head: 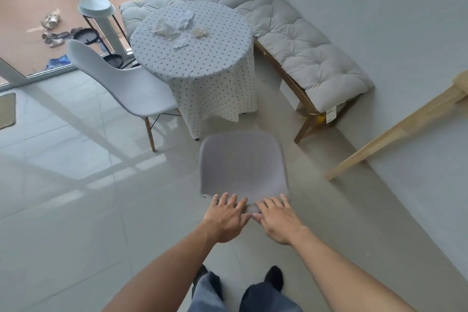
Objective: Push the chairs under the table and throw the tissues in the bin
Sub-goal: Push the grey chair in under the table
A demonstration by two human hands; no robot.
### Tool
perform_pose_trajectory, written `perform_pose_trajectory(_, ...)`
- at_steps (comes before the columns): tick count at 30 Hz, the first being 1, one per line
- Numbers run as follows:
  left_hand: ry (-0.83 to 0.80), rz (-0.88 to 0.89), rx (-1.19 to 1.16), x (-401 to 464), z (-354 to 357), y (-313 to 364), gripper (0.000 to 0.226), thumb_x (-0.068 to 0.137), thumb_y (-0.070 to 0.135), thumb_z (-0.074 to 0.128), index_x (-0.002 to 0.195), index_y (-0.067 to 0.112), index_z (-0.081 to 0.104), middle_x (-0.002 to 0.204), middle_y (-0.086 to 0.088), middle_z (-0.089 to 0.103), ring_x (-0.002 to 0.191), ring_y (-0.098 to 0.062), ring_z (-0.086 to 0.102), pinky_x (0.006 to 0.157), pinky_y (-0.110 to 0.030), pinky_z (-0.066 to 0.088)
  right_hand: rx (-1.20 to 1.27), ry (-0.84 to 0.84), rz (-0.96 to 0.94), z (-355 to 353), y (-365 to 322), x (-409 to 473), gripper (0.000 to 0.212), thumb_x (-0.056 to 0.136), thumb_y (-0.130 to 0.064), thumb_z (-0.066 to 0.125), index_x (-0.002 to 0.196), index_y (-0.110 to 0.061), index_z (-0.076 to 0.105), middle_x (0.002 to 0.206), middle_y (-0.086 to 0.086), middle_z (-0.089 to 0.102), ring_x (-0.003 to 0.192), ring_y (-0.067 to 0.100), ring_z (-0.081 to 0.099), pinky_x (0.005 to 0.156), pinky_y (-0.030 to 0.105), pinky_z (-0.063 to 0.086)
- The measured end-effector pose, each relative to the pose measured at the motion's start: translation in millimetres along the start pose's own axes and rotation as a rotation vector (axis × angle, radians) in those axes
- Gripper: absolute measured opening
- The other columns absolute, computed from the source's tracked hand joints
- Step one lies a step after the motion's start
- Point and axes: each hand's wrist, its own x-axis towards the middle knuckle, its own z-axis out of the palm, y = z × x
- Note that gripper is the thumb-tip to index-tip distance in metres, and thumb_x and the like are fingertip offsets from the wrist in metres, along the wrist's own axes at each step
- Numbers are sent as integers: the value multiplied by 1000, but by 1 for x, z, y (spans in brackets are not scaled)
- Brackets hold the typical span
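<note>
At chair back: left hand (pixel 225 218), right hand (pixel 274 220) – fingers spread, resting on smooth grey chair (pixel 243 164).
Ahead: crumpled tissues (pixel 177 29) lying on round polka-dot table (pixel 202 63).

An L-shaped wooden bench (pixel 305 106) is set along the wall, topped by grey tufted cushions (pixel 298 50). A small round side stand (pixel 95 6) is placed by the glass door (pixel 38 7). Shoes (pixel 53 39) are scattered outside on the red paving. A pale wooden beam (pixel 395 132) is leaned at the right. A mat (pixel 6 110) is seen at the left edge.
</note>
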Motion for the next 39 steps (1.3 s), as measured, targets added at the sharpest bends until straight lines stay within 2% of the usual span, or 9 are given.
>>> perform_pose_trajectory(3, 74, -31, 81, -1, 0, 10, 66, 106, 58, 11, 156, 18, 24, 152, -17, 47, 135, -43, 44, 117, -62, 24, -4, 15, -72, -1, 15, 4, 53, 107, -54, 23, 143, -20, 44, 143, 7, 53, 133, 31, 45, 122, 52, 18)
perform_pose_trajectory(5, 119, -49, 91, -1, -4, 15, 64, 107, 58, 12, 151, 17, 33, 143, -16, 55, 126, -42, 51, 114, -59, 30, -26, 34, -114, -3, 23, 7, 52, 107, -53, 23, 140, -20, 47, 138, 7, 56, 128, 31, 48, 119, 49, 23)
perform_pose_trajectory(11, 214, -122, 71, 9, -12, 41, 58, 108, 56, 16, 138, 16, 45, 131, -15, 60, 117, -41, 54, 110, -57, 33, -82, 61, -192, -10, 53, 17, 49, 108, -52, 23, 133, -19, 49, 130, 7, 60, 117, 33, 52, 107, 47, 35)
perform_pose_trajectory(19, 373, -216, 21, 64, -34, 48, 58, 105, 58, 20, 121, 16, 56, 108, -14, 67, 101, -39, 58, 103, -57, 37, -134, 98, -230, -43, 98, 62, 49, 107, -52, 19, 133, -21, 48, 127, 4, 61, 116, 32, 53, 109, 47, 33)
perform_pose_trajectory(24, 392, -264, -17, 107, -60, 36, 55, 106, 58, 21, 119, 17, 56, 107, -15, 66, 99, -40, 57, 102, -59, 39, -156, 105, -235, -72, 120, 107, 42, 108, -49, 23, 125, -20, 48, 121, 5, 61, 113, 32, 53, 112, 48, 32)
perform_pose_trajectory(28, 384, -281, -23, 141, -85, 19, 56, 106, 58, 21, 118, 16, 56, 107, -15, 67, 99, -40, 57, 100, -60, 40, -164, 106, -239, -100, 132, 144, 40, 109, -46, 27, 128, -19, 48, 124, 6, 61, 117, 33, 53, 116, 48, 29)
perform_pose_trajectory(39, 401, -364, -64, 224, -145, -23, 56, 106, 58, 17, 117, 17, 55, 111, -13, 66, 105, -38, 57, 107, -59, 35, -201, 74, -273, -168, 161, 240, 41, 110, -43, 25, 135, -17, 45, 129, 6, 58, 123, 31, 49, 119, 48, 24)
